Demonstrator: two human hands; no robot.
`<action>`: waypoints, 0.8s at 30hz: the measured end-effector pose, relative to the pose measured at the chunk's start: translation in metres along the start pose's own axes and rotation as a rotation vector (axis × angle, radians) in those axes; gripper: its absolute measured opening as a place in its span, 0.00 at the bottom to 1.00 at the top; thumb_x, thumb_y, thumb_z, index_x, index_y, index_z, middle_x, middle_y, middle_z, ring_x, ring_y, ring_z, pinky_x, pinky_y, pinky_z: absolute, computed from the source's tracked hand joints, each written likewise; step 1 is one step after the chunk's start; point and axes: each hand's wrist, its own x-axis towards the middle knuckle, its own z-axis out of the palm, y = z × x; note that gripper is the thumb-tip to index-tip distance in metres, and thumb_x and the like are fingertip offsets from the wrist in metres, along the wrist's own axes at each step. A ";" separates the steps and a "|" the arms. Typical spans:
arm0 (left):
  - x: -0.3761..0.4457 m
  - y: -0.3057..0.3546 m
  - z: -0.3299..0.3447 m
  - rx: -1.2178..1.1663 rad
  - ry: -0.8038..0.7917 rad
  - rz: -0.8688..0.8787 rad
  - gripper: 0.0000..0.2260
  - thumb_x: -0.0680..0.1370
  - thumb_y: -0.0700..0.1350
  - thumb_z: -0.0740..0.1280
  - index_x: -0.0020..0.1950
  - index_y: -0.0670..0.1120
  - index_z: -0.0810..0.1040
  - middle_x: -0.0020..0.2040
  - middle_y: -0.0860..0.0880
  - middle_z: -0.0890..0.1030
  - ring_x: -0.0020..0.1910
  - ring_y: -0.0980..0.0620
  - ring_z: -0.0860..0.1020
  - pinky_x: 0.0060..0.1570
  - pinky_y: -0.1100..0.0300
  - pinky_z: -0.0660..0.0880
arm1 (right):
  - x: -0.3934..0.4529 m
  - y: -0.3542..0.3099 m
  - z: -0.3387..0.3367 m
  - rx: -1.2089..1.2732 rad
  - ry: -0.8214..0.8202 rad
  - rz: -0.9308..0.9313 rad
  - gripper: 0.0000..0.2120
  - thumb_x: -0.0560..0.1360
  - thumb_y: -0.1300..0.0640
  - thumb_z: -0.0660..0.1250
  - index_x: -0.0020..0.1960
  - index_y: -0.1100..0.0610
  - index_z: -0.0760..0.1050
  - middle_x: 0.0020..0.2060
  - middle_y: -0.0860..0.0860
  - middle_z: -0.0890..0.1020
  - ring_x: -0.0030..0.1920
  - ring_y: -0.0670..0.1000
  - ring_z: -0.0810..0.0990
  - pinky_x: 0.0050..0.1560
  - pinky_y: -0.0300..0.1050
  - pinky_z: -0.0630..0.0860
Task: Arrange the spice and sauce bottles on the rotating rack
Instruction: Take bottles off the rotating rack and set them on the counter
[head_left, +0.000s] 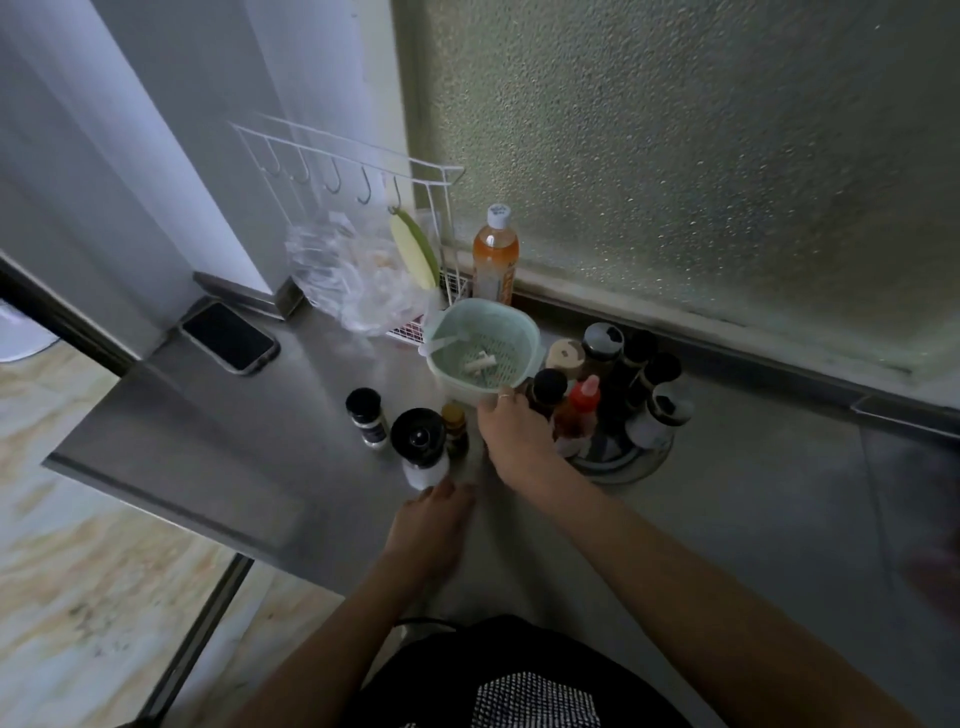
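Steel counter (234, 415): rotating rack (621, 457) at the back right looks mostly loaded w/ approx. seven bottles, incl. the red-capped sauce bottle (579, 410). Three are left off it, just left: black-lidded grinder (422, 447), black-capped spice jar (367, 415), small amber bottle (455, 428). Right hand (514, 436) grips the mint colander's (485, 345) rim beside the rack; left hand (431, 525) lies flat, fingers straight, tips just near the grinder's base.

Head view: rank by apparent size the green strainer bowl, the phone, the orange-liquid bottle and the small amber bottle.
1. Green strainer bowl.
2-3. Phone and orange-liquid bottle: too alike to rank.
4. Small amber bottle.
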 end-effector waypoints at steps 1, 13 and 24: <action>0.001 -0.001 0.000 0.002 -0.018 0.013 0.18 0.78 0.45 0.57 0.69 0.50 0.64 0.64 0.44 0.71 0.59 0.41 0.74 0.54 0.48 0.74 | -0.005 0.001 0.000 0.007 -0.023 0.015 0.16 0.77 0.66 0.59 0.64 0.64 0.67 0.63 0.64 0.68 0.63 0.63 0.69 0.56 0.53 0.74; 0.037 0.048 -0.009 0.081 0.004 0.241 0.25 0.78 0.45 0.57 0.74 0.54 0.54 0.63 0.45 0.69 0.59 0.41 0.73 0.48 0.50 0.74 | -0.101 0.131 -0.029 0.386 0.181 0.377 0.18 0.70 0.55 0.71 0.59 0.55 0.75 0.56 0.56 0.71 0.51 0.58 0.77 0.50 0.46 0.73; 0.039 0.049 -0.010 0.117 -0.083 0.241 0.27 0.77 0.43 0.58 0.74 0.54 0.52 0.64 0.43 0.68 0.60 0.40 0.72 0.51 0.48 0.73 | -0.079 0.152 0.021 0.296 0.177 0.446 0.25 0.70 0.56 0.71 0.64 0.57 0.66 0.59 0.59 0.75 0.57 0.61 0.75 0.49 0.51 0.73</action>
